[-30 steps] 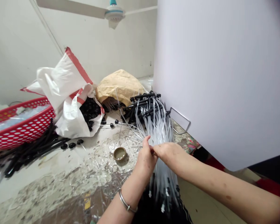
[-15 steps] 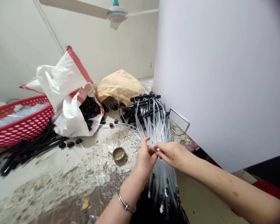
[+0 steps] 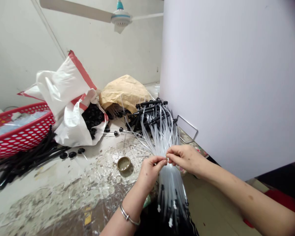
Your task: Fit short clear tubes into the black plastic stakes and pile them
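My left hand (image 3: 148,172) and my right hand (image 3: 185,158) meet fingertip to fingertip, both pinched closed. Between them shows a small white piece (image 3: 167,160), too small to name. Right behind and below the fingers lies a thick bundle of clear plastic tubes (image 3: 170,180), draped over the table edge. Black fittings and several white tips (image 3: 170,222) hang at its lower end. Black tube-shaped parts (image 3: 149,103) sit at the upper end on the table.
A small round dish (image 3: 124,164) stands left of my hands. Farther back are a white sack (image 3: 73,123) of black parts, a brown paper bag (image 3: 125,90) and a red basket (image 3: 21,139). A large pale panel (image 3: 231,82) rises at the right, with a bent metal wire (image 3: 189,123) beside it.
My left hand's raised thumb has come down into a pinch with the index finger. The right hand has shifted slightly right, and the white piece now shows between the fingertips.
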A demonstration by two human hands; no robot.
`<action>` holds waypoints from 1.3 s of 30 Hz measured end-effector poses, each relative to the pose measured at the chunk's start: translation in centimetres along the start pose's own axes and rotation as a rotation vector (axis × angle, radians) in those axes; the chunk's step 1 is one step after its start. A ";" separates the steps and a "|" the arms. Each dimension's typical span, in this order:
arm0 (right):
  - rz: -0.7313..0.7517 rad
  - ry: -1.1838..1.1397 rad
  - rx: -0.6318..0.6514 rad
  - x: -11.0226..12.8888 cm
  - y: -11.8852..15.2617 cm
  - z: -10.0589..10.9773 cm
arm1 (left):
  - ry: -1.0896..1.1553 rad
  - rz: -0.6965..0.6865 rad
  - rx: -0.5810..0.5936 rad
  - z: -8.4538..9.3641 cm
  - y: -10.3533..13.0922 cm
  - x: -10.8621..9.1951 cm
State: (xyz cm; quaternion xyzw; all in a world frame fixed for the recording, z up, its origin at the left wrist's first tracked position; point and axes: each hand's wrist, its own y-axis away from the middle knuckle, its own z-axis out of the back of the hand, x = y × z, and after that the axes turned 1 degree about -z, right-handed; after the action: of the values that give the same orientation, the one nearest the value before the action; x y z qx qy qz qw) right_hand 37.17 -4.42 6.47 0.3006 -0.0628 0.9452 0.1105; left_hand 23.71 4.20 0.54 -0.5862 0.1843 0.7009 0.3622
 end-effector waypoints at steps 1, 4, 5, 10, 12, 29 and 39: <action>-0.019 -0.070 -0.011 -0.3 0.1 0.2 | -0.006 0.003 -0.004 0.0 0.0 0.0; -0.040 -0.181 -0.058 -0.7 0.7 0.9 | -0.032 0.003 -0.029 -0.1 -0.1 0.0; -0.031 -0.175 -0.059 -0.6 1.0 1.0 | -0.042 -0.004 -0.033 -0.3 -0.2 0.0; 0.072 0.100 0.026 1.2 1.3 0.8 | -0.085 -0.079 0.008 -1.4 -0.9 1.1; 0.079 0.209 0.064 1.8 0.7 0.2 | -0.093 -0.097 0.033 -1.7 -1.2 1.5; -0.053 -0.115 -0.029 -0.1 0.4 1.2 | 0.013 0.100 0.153 -1.5 -1.3 0.2; 0.250 0.210 -0.216 -4.6 3.0 -2.4 | 0.086 0.210 0.188 -0.9 -1.8 -0.5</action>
State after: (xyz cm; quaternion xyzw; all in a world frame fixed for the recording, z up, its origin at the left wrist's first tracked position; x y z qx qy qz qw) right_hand 38.74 -7.66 1.66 0.1764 -0.1887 0.9656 0.0297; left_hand 25.67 4.63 1.07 -0.5565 0.3249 0.6888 0.3319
